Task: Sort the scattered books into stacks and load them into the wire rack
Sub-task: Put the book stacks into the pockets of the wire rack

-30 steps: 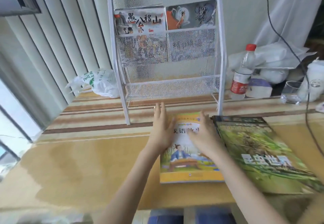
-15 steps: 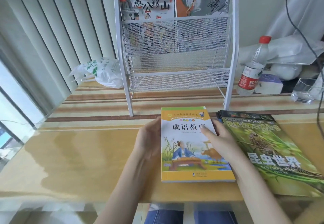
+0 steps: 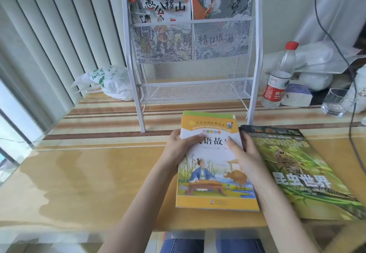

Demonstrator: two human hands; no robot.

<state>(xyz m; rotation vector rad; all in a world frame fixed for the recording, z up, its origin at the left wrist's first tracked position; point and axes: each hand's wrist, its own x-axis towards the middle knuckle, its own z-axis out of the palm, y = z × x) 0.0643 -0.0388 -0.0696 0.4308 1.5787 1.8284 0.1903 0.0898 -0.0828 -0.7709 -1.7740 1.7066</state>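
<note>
A stack of books topped by an orange-and-white storybook [image 3: 213, 173] lies on the table in front of the white wire rack [image 3: 191, 54]. My left hand [image 3: 181, 149] grips the stack's left edge, thumb on the cover. My right hand [image 3: 244, 153] grips its right edge, thumb on the cover too. A green insect book [image 3: 297, 171] tops a second stack just to the right. Two picture books [image 3: 190, 5] stand in the rack's upper shelf. Its lower shelf holds nothing.
A white plastic bag [image 3: 111, 82] lies left of the rack. To the right stand a water bottle [image 3: 279, 76], a small purple-and-white box [image 3: 297, 97] and a glass [image 3: 334, 101]. A black cable [image 3: 352, 86] hangs at far right. Vertical blinds line the left.
Both hands went from lying flat on the cover to gripping the stack's side edges. The stack's top edge now sits a little nearer the rack.
</note>
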